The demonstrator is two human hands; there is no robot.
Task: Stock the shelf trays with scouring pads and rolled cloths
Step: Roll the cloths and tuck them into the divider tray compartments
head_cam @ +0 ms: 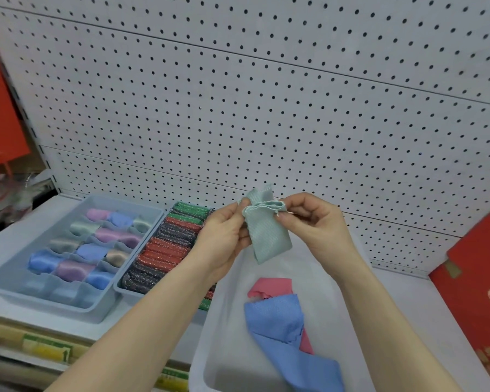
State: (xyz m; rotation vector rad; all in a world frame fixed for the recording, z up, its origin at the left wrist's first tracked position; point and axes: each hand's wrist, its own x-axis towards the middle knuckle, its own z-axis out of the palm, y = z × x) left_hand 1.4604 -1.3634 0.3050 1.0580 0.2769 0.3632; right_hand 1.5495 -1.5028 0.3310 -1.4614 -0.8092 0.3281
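Observation:
Both hands hold a pale green cloth [269, 233] up over the shelf. My left hand [224, 236] pinches its left upper edge, and my right hand [309, 222] pinches the folded top at the right; the rest hangs down. Below, a white bin [227, 321] contains a loose blue cloth [277, 321] lying over a pink cloth [269, 287]. To the left, a blue divided tray [17, 281] has rolled cloths [102, 236] in purple, blue and green in its cells. Beside it a second tray [130, 292] is packed with red, dark and green scouring pads [167, 244].
A white pegboard wall [266, 94] backs the shelf. A red box [481, 278] leans at the right, and a red panel [0, 108] stands at the far left. Price labels [46, 349] run along the shelf's front edge below the trays.

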